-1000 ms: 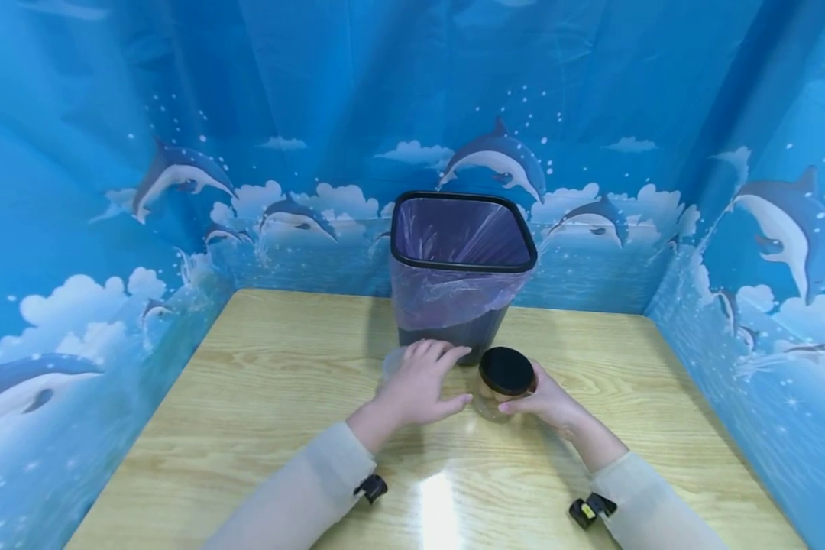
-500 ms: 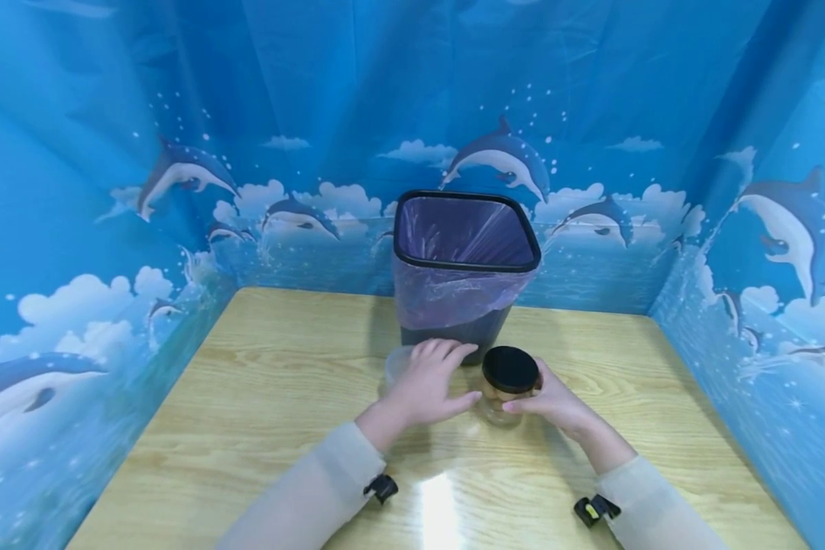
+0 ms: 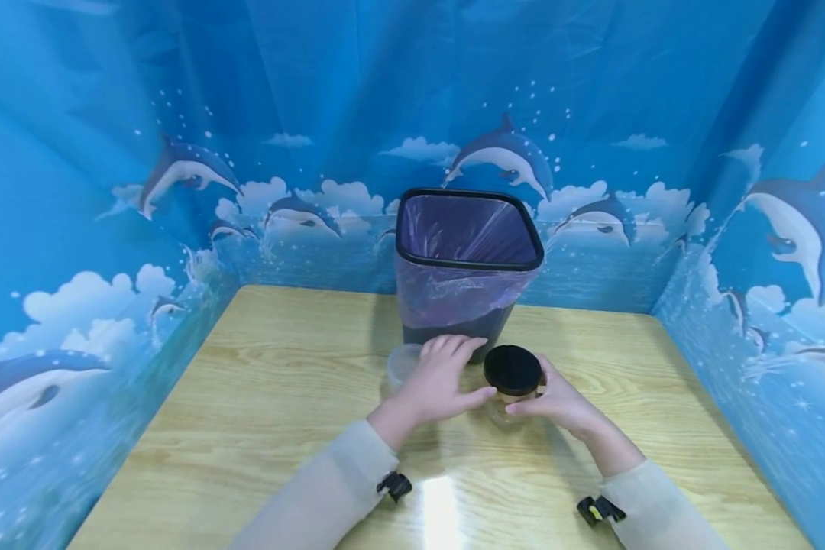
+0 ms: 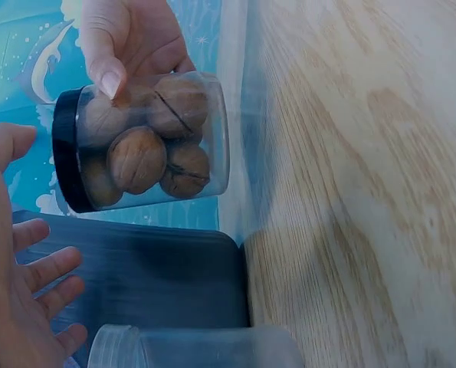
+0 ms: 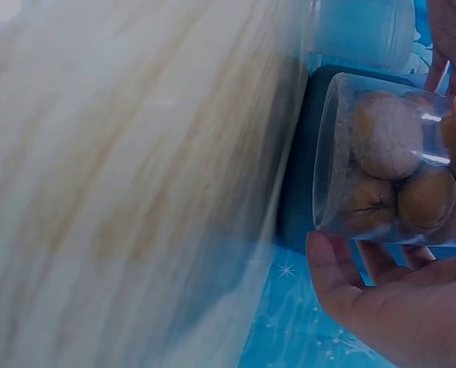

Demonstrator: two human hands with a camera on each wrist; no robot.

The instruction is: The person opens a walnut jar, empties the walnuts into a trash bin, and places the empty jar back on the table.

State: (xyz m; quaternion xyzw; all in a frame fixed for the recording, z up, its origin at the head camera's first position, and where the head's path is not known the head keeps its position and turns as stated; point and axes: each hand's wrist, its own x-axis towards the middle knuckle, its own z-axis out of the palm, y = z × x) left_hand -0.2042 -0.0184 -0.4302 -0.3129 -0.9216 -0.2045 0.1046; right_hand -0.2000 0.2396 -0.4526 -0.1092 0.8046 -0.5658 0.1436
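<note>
The right hand has its grip closed round a clear jar of walnuts, thumb and fingers pinching the glass wall just below the black lid. The jar looks lifted a little off the wooden surface, though the wrist views leave that uncertain. Just left of that grip, the left hand is spread, fingers relaxed and holding nothing, its thumb reaching toward the jar. Under its fingers, farther left, stands a clear plastic container. Beyond both hands, touching distance behind the jar, is a black bin lined with a purple bag.

To do this well, I judge the right hand should keep the jar steady and upright while the left hand settles squarely on the lid before any twist.
</note>
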